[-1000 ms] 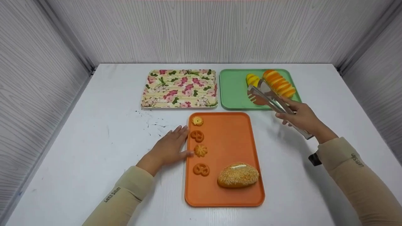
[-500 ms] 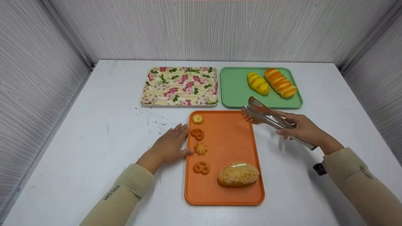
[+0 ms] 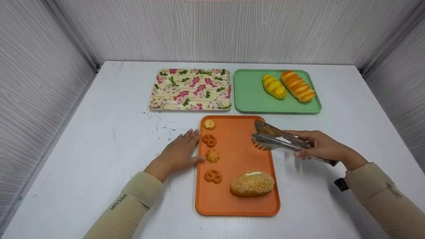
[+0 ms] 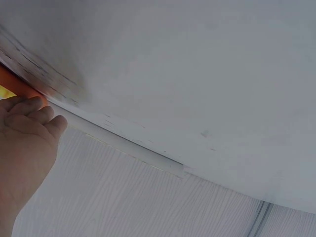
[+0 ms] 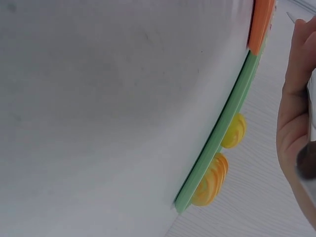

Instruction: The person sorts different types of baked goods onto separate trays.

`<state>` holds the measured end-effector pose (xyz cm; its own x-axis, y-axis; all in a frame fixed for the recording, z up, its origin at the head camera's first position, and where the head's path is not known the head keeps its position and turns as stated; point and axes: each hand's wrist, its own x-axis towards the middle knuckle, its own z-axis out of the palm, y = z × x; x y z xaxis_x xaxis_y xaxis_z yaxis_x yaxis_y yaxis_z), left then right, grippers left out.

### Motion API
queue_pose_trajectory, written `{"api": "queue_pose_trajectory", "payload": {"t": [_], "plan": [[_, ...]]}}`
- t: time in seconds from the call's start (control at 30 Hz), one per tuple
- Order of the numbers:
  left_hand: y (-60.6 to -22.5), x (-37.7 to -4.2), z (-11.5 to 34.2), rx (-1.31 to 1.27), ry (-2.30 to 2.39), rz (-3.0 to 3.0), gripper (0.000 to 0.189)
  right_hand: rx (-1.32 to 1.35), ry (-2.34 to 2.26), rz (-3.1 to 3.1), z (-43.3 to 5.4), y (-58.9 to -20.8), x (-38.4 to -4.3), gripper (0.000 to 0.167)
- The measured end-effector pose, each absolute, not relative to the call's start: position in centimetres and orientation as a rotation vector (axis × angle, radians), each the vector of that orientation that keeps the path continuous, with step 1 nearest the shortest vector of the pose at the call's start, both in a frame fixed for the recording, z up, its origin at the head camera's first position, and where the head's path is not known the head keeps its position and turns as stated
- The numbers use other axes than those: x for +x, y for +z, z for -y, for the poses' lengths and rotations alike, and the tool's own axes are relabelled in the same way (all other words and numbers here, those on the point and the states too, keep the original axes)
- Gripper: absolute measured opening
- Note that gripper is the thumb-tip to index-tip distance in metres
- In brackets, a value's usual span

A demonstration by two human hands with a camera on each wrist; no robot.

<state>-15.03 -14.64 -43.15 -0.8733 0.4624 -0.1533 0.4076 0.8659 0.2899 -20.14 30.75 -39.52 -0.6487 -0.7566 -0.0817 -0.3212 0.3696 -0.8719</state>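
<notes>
In the head view my right hand (image 3: pixel 320 146) grips metal food tongs (image 3: pixel 282 141), whose parted tips hang over the right side of the orange tray (image 3: pixel 239 205) with nothing between them. My left hand (image 3: pixel 177 152) lies against that tray's left rim, fingers straight, the thumb reaching over the edge near a flower-shaped cookie (image 3: pixel 212 156). A sesame bread roll (image 3: pixel 252 183) sits at the tray's lower right. Along its left side are a round cookie (image 3: pixel 209 124), an upper pretzel (image 3: pixel 209 140) and a lower pretzel (image 3: pixel 213 176).
Behind, a green tray (image 3: pixel 249 96) bears a yellow bread (image 3: pixel 274 87) and an orange striped bread (image 3: pixel 297 86). Beside it lies a floral tray (image 3: pixel 189 89). Wood-grain panels (image 3: pixel 212 30) enclose the white table (image 3: pixel 99 132) at the back and sides.
My right hand has drawn the tongs back from above the green tray toward me, to over the orange tray. The left hand has stayed at the rim.
</notes>
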Motion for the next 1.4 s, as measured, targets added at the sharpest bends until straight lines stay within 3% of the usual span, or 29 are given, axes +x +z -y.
{"api": "queue_pose_trajectory", "payload": {"t": [0.3, 1.4], "plan": [[-43.0, -15.0, 14.6, 0.659, 0.365, -2.824, 0.086, -1.046, -1.233, -1.956, -30.9, -39.5, -19.4, 0.065], [-43.1, -15.0, 14.5, 0.667, 0.377, -2.82, 0.089, -1.08, -1.063, -1.805, -30.6, -40.1, -17.9, 0.07]]}}
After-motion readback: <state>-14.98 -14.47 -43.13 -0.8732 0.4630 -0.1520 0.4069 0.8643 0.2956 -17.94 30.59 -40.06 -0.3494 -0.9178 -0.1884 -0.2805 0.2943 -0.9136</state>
